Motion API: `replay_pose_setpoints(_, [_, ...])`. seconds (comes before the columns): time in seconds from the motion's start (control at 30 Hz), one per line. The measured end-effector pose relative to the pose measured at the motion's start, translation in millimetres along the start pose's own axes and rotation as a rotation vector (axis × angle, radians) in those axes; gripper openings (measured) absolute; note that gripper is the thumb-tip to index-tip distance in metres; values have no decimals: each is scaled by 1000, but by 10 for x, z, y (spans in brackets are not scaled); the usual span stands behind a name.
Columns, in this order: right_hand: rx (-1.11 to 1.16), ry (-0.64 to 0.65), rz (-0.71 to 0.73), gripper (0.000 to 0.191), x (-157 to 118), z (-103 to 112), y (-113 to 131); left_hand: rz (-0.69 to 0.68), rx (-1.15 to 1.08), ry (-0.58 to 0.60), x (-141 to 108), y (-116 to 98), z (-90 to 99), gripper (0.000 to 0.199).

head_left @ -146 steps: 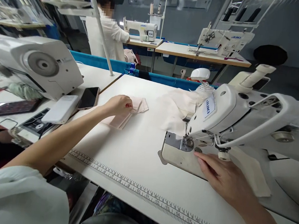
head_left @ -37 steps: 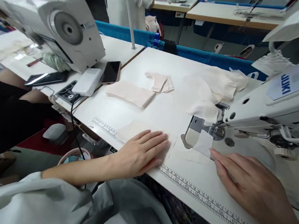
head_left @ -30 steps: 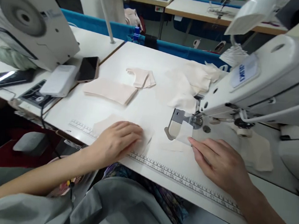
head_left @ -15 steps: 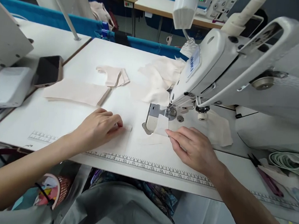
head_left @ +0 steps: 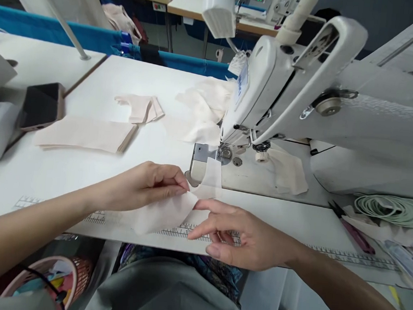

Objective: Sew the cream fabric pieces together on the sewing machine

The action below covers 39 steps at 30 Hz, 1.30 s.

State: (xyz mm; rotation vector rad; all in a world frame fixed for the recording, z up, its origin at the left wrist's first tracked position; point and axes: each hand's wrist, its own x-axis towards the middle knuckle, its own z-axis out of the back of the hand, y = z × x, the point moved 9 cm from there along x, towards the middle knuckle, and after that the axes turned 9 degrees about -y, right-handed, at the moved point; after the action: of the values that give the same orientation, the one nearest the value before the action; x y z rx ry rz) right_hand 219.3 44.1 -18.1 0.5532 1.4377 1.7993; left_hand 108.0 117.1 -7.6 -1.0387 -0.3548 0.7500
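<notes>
My left hand [head_left: 149, 184] pinches a thin, pale piece of fabric [head_left: 165, 215] by its upper edge, in front of the sewing machine [head_left: 252, 89]. The fabric hangs over the printed ruler at the table's front. My right hand [head_left: 238, 232] is just right of it, fingers spread; the index fingertip is at the fabric's corner, and I cannot tell whether it touches. Another pale fabric strip [head_left: 212, 176] runs from under the presser foot [head_left: 224, 152] towards my hands. Where the two pieces meet is partly hidden by my left fingers.
A stack of pale cut fabric [head_left: 85, 134], smaller folded pieces [head_left: 141, 108] and a phone [head_left: 42, 106] lie on the left. Crumpled fabric [head_left: 207, 107] is behind the needle. To the right are snips [head_left: 356, 235] and coiled green cord [head_left: 395, 210]. A basket [head_left: 82, 274] stands below.
My left hand has moved right and lifted the fabric piece towards the needle area. My right hand has let go of the strip at the presser foot and come down beside it. The view has shifted right.
</notes>
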Motion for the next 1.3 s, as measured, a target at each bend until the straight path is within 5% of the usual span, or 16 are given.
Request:
replay_pose_setpoints(0.3, [104, -247, -142, 32, 8, 250, -215, 114, 59, -85, 647, 129, -84, 22])
replay_pose_setpoints(0.47, [182, -332, -205, 28, -3, 374, -310, 43, 266, -170, 851, 52, -61, 20])
replay_pose_setpoints(0.83, [164, -377, -300, 27, 17, 470, -469, -56, 558, -247, 960, 35, -80, 12])
replay_pose_setpoints(1.3, [135, -359, -345, 28, 34, 491, -525, -46, 600, -241, 992, 83, -101, 12])
